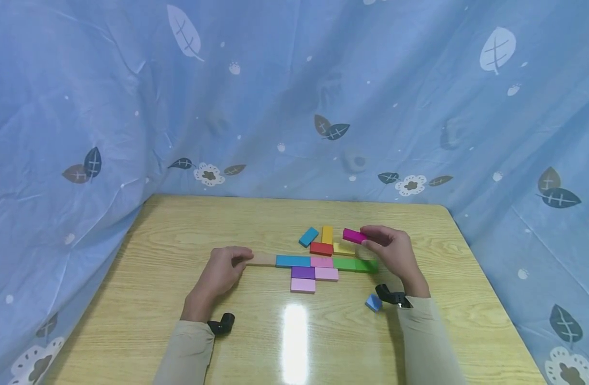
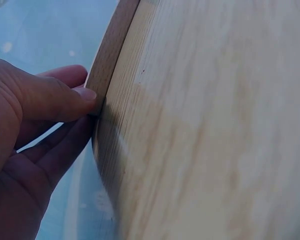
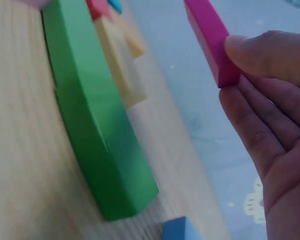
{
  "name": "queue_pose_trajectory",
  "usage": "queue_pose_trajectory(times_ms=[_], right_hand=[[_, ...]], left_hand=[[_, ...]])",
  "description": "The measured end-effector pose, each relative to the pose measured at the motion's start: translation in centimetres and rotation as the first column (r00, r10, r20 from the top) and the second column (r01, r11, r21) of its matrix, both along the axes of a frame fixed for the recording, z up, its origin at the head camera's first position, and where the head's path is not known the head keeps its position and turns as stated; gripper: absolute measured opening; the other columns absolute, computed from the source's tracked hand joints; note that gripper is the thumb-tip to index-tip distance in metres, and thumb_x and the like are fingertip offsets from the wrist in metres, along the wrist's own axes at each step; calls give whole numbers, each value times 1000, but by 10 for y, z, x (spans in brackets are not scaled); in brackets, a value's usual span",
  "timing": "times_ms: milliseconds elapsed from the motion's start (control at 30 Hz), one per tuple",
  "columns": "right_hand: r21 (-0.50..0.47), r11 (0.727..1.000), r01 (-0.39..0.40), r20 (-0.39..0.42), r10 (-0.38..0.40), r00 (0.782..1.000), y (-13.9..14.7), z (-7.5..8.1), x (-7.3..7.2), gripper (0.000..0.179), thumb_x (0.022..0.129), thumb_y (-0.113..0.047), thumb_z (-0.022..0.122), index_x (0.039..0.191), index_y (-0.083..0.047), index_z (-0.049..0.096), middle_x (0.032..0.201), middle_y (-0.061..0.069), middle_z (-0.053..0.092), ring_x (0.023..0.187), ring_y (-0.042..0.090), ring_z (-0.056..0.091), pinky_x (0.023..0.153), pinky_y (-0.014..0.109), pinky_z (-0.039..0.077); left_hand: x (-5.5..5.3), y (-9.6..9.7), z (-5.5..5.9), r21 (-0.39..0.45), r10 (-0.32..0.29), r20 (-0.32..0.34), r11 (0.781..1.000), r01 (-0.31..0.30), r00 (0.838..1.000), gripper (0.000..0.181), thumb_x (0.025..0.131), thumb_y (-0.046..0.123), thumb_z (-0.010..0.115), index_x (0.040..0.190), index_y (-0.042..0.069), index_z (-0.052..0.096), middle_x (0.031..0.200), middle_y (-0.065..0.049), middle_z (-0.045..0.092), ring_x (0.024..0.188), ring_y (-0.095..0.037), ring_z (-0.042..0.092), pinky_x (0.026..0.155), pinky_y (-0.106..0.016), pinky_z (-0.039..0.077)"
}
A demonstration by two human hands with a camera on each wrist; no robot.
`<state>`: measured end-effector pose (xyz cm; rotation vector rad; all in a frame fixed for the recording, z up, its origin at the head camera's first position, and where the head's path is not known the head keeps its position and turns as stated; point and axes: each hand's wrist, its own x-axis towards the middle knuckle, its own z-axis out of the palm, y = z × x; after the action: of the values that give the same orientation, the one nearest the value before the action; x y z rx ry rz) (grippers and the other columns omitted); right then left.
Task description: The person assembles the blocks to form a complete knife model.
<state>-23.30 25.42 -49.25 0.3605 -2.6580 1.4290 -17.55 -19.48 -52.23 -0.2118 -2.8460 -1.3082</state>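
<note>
My left hand pinches the end of a plain wooden block, which lies at the left end of a row on the table. The row continues rightward with a blue block, a pink block and two green blocks. Raised off the table, a magenta block is held between the thumb and fingers of my right hand, above the row's right end. In the right wrist view the magenta block is apart from the green blocks.
Behind the row lie a red block, a pale yellow block, an orange-yellow block and a slanted blue block. In front are a purple block and two light pink blocks. A small blue block sits near the right wrist.
</note>
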Motion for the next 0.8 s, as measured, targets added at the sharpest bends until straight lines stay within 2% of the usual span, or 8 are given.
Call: queue_pose_trajectory(times_ms=[200, 400, 533, 700, 800], right_hand=[[-39, 999, -15, -23, 14, 1000, -2, 6, 43, 30, 97, -3, 82, 127, -7, 81, 124, 14, 81, 109, -2, 74, 94, 10, 60], [-66, 996, -57, -28, 56, 998, -9, 0, 74, 30, 95, 0, 83, 124, -7, 81, 122, 13, 82, 111, -1, 75, 99, 16, 62], [-59, 994, -88, -27, 86, 996, -18, -5, 85, 30, 96, -2, 83, 125, -8, 82, 122, 9, 82, 114, 8, 77, 101, 20, 62], [-12, 993, -113, -29, 113, 993, -32, -12, 90, 32, 94, -1, 85, 124, -10, 83, 120, 4, 84, 117, 16, 78, 104, 38, 65], [29, 993, -112, -19, 113, 993, -41, -16, 92, 34, 93, -1, 86, 124, -13, 83, 120, 0, 84, 118, 17, 78, 106, 44, 64]], left_hand=[[0, -1, 0, -10, 2, -8, 1000, -2, 1000, 31, 97, -9, 75, 119, 10, 84, 134, -12, 78, 132, -36, 71, 114, -53, 59], [1, -1, -1, -7, 3, 8, 1000, -3, 1000, 31, 97, -9, 75, 120, 10, 84, 135, -11, 78, 133, -35, 71, 114, -52, 60], [0, -1, -1, -6, 1, 2, 1000, -1, 1000, 31, 97, -9, 74, 120, 10, 84, 134, -12, 78, 132, -35, 71, 113, -53, 60], [-1, -1, -2, -5, -2, 8, 1000, 2, 1000, 30, 98, -8, 75, 120, 10, 84, 134, -12, 78, 133, -35, 70, 114, -53, 59], [-1, -1, -2, -4, -6, 2, 1000, 6, 1000, 30, 98, -8, 75, 120, 10, 84, 134, -12, 78, 133, -36, 70, 114, -53, 59]])
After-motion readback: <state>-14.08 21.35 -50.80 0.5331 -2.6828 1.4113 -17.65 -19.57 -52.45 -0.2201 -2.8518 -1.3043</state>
